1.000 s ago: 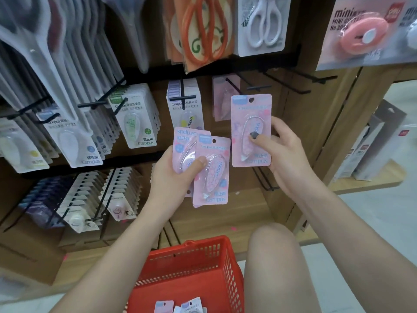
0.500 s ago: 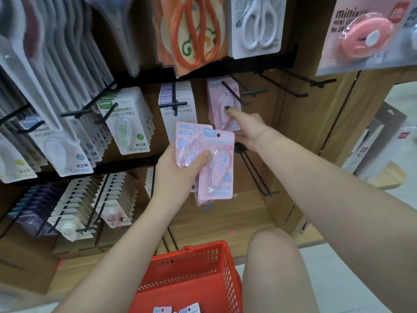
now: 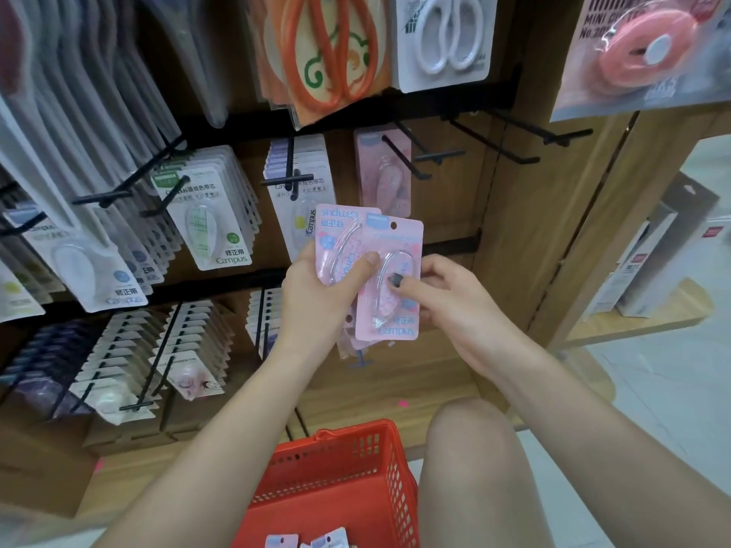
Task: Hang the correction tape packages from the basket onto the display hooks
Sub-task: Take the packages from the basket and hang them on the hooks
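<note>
My left hand (image 3: 316, 298) grips a small stack of pink correction tape packages (image 3: 348, 247), the rear one upside down. My right hand (image 3: 447, 298) pinches the front pink package (image 3: 395, 306) of that stack at its right side, thumb on the blister. One pink package (image 3: 381, 172) hangs on a black display hook (image 3: 407, 160) just above the hands. The red basket (image 3: 336, 480) sits low between my arms, with several more packages (image 3: 312, 541) at its bottom.
Bare black hooks (image 3: 498, 146) jut out right of the hung pink package. Rows of white and green tape packages (image 3: 209, 215) fill hooks on the left. Scissors packs (image 3: 445, 37) hang above. My knee (image 3: 470, 441) is beside the basket.
The right hand hung its pink package on the hook, then came back down and took hold of the front package in the left hand's stack. The view tilted slightly.
</note>
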Motion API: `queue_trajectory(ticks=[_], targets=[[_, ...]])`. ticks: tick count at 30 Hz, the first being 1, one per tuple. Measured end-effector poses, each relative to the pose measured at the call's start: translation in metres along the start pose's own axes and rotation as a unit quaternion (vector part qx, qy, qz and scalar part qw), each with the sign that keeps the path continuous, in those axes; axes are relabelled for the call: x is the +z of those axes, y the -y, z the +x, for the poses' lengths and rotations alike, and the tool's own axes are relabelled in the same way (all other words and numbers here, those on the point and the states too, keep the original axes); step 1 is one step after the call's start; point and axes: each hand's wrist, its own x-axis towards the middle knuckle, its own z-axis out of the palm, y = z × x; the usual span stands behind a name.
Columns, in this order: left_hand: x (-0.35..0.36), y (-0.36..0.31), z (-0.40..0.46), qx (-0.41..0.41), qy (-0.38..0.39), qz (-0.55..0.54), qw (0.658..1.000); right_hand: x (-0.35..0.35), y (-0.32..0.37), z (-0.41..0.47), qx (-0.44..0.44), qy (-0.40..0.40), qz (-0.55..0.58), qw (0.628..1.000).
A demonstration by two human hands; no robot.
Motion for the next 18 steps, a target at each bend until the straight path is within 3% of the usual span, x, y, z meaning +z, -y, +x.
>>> queue_trajectory(ticks=[11, 18], targets=[[-0.005, -0.001, 0.005, 0.010, -0.018, -0.008, 1.000, -0.025, 0.006, -0.007, -0.155, -0.018, 0.072, 0.985], [-0.006, -0.001, 0.002, 0.008, -0.028, 0.000, 1.000, -0.013, 0.020, 0.007, -0.133, -0.061, 0.033, 0.989]])
